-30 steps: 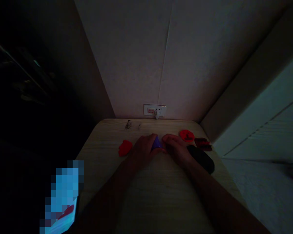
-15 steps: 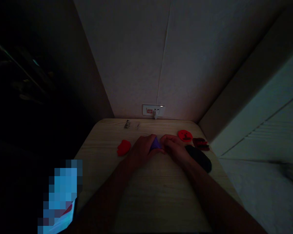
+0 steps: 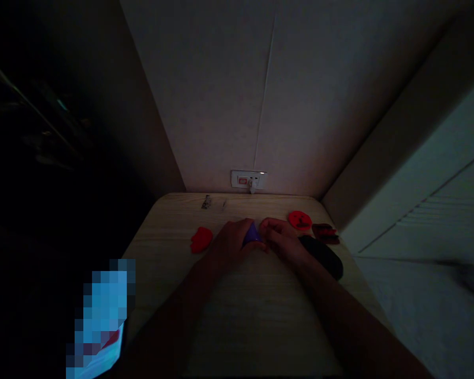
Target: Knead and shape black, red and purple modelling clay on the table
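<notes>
My left hand (image 3: 229, 238) is closed around a small purple piece (image 3: 253, 233), whose smooth, tapered part shows between thumb and fingers. It looks like modelling clay, but the dim light leaves the material unsure. Just to its right, the fingers of my right hand (image 3: 283, 238) are pinched together against its edge; what lies between them is hidden. A flat red lump (image 3: 201, 240) rests on the table left of my left hand. Beyond my right hand lies a red disc (image 3: 299, 220) with dark marks on it.
A dark oval object (image 3: 324, 258) lies beside my right wrist, with a brown and red piece (image 3: 326, 233) behind it. The wooden table (image 3: 161, 242) meets a wall bearing a socket with a plug (image 3: 248, 180). A lit, blurred screen (image 3: 106, 305) glows at lower left.
Almost nothing differs. Both hands stay at the purple piece with only slight finger movement, and the view has shifted a little.
</notes>
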`<state>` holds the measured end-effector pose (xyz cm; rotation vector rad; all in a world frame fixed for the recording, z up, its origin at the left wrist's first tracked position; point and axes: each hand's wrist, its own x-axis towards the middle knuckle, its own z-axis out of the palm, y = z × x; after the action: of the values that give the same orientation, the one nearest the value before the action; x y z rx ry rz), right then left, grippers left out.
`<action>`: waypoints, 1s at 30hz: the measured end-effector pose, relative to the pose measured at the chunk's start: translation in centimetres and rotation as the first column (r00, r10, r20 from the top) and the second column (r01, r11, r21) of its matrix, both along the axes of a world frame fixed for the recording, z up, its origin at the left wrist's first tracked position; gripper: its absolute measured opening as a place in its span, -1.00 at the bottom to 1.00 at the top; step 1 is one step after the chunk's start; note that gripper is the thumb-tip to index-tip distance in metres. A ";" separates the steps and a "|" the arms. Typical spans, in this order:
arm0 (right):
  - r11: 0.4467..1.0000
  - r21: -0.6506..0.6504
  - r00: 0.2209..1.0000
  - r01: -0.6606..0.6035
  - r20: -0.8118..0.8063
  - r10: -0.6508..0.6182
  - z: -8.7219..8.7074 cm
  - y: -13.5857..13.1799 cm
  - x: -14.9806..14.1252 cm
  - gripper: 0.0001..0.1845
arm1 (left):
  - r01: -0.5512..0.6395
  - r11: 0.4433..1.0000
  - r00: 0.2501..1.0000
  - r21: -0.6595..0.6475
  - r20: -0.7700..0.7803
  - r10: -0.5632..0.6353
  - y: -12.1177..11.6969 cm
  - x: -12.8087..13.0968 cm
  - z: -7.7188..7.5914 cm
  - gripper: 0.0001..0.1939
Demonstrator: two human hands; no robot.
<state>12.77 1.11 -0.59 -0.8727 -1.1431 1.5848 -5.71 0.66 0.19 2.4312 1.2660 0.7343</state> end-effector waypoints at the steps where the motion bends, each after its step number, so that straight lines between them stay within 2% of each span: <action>1: 1.000 0.002 1.000 -0.003 0.004 0.003 0.0 0.0 0.0 -0.89 | 0.004 1.000 1.000 -0.002 0.003 -0.004 0.0 0.0 0.0 -0.59; 8: 1.000 0.003 1.000 -0.015 0.002 0.015 0.1 0.0 0.0 -0.83 | 0.011 1.000 1.000 -0.009 0.011 -0.011 -0.1 0.0 0.4 -0.57; 15: 0.992 -0.088 0.991 -0.090 -0.109 0.080 1.1 -0.3 0.3 -0.67 | -0.009 1.000 0.998 -0.022 0.065 0.010 -0.1 -0.1 0.2 -0.53; 21: 0.988 -0.100 0.979 -0.122 -0.176 0.103 1.3 -0.4 0.1 -0.66 | -0.024 0.999 0.996 -0.024 0.089 0.026 -0.2 -0.1 0.4 -0.49; 27: 0.993 -0.079 0.989 -0.092 -0.126 0.081 1.1 -0.3 0.1 -0.73 | -0.036 0.999 0.996 -0.020 0.080 0.037 -0.1 -0.1 0.3 -0.48; 30: 0.999 0.023 0.998 -0.047 0.032 0.047 1.2 -0.2 0.4 -0.81 | -0.023 1.000 0.998 -0.006 0.055 0.023 -0.1 -0.2 0.1 -0.46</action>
<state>13.21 0.94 0.61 -0.8634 -1.2104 1.5973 -5.95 0.61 0.28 2.3790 1.2756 0.7981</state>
